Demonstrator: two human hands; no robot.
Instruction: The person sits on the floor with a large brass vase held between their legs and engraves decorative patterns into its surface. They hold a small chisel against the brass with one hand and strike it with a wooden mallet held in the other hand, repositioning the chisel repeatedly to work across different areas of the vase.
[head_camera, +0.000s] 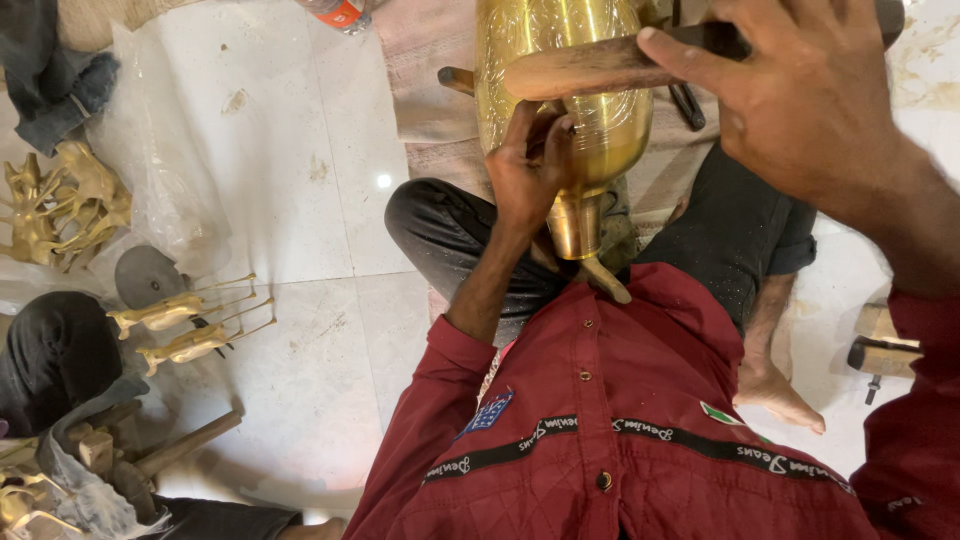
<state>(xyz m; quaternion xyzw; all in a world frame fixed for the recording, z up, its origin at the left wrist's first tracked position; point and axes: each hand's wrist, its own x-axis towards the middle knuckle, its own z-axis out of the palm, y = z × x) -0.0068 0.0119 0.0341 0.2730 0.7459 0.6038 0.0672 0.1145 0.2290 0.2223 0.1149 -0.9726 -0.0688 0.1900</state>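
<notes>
We are sitting cross-legged on the pale tiled floor (300, 200), and nearest to us our red quilted jacket (620, 440) is filling the lower middle of the view. Just beyond it, a brass vase (590, 120) is resting between our knees, its narrow foot pointing back toward us and its wide engraved body running away to the far edge.

Our left hand (530, 170) is pressing against the lower body of the vase, its fingers curled tight; we cannot tell whether a small tool is pinched inside them. Our right hand (800, 90) is closed around the dark handle end of a wooden mallet (590, 70), whose rounded head is lying across the vase.

We are judging the vase to be stiff, fairly heavy metal with a polished, slippery skin that would dent or scratch under a careless blow. The neck just above the foot is looking like the surest place to take hold, with the knees cradling the belly.

Near on the right, another wooden-handled tool (880, 350) is lying on the floor. On the left, two small brass deer figures (190, 325) are lying beside another person's dark-trousered knee (55, 355), and farther left a heap of brass figures (65, 200) is sitting next to a clear plastic sheet (160, 150).
</notes>
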